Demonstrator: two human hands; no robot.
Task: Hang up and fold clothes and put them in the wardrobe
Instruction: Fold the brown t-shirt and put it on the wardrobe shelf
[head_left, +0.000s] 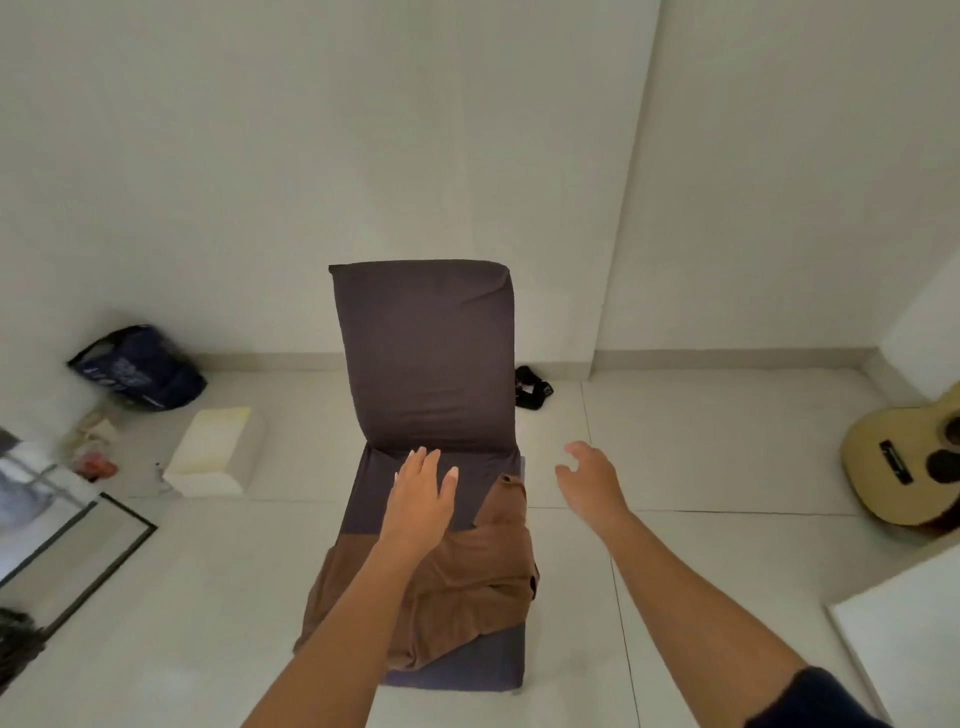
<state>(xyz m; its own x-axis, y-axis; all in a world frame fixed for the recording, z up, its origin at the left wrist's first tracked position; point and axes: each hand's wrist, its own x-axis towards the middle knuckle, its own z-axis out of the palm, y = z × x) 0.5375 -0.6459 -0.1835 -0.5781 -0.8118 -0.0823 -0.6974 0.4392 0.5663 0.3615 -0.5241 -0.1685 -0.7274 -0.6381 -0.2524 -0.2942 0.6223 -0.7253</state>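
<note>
A brown garment (457, 587) lay crumpled across the seat of a dark grey floor chair (426, 358) on a pale tiled floor (701, 467). The left hand (422, 499) hovered flat over the seat just above the garment, fingers (431, 462) spread and holding nothing. The right hand (592, 480) hung beside the chair, fingers loosely curled apart, empty. A guitar (904, 462) lay at far right.

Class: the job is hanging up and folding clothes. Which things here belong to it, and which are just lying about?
Belong: brown garment; left hand; right hand, both open.

Lying about: floor chair; guitar; blue bag; white block; black frame.
</note>
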